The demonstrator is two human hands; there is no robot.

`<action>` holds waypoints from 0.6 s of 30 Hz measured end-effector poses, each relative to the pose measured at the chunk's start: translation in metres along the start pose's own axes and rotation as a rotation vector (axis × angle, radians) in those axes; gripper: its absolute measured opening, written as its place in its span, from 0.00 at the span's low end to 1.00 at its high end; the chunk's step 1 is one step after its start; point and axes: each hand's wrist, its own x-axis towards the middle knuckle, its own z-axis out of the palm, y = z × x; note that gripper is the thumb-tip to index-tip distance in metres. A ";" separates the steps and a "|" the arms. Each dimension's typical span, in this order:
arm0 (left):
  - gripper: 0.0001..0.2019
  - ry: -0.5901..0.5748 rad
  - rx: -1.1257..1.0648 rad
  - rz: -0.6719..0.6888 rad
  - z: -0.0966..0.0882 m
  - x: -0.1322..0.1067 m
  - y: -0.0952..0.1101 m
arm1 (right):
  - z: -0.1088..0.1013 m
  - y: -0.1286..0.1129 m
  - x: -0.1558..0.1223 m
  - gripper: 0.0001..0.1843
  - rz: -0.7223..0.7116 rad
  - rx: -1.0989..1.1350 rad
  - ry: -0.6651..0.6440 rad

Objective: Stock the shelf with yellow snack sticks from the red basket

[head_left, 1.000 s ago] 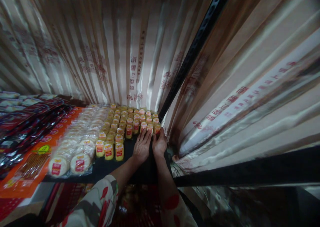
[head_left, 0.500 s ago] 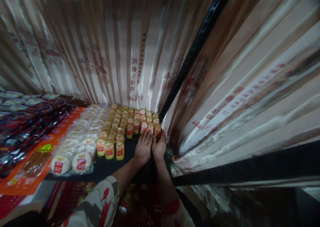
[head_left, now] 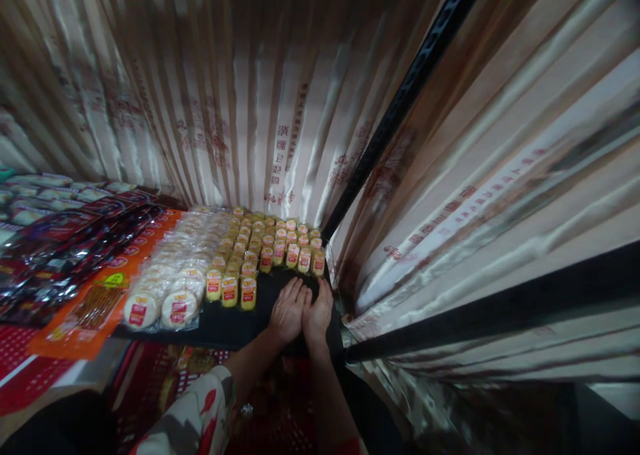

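My left hand (head_left: 287, 311) and my right hand (head_left: 318, 313) lie side by side, palms down, on the dark shelf (head_left: 235, 327). Their fingers are stretched out and hold nothing. Just beyond the fingertips stand rows of small yellow packs with red labels (head_left: 270, 245); the nearest pack (head_left: 318, 261) is a short gap ahead of my right hand. A closer row of three yellow packs (head_left: 231, 289) sits to the left of my left hand.
Round white cakes in clear wrap (head_left: 170, 288) fill the shelf left of the yellow packs. Orange and dark packets (head_left: 75, 255) lie further left. A black upright post (head_left: 400, 101) and striped curtain (head_left: 475, 175) close off the right side and the back.
Both hands have drawn back toward me from the back row of yellow packs. The view has shifted, so the shelf sits lower and further right.
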 end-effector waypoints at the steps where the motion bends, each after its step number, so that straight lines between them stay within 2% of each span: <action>1: 0.19 -0.002 -0.007 -0.006 -0.001 -0.004 0.001 | -0.002 -0.002 -0.005 0.26 0.003 0.004 -0.006; 11: 0.16 0.050 -0.069 0.002 -0.014 -0.050 0.000 | -0.015 -0.021 -0.051 0.23 0.016 0.105 -0.055; 18: 0.14 -0.009 -0.122 0.055 -0.027 -0.090 -0.004 | -0.020 -0.033 -0.093 0.21 -0.044 0.205 -0.119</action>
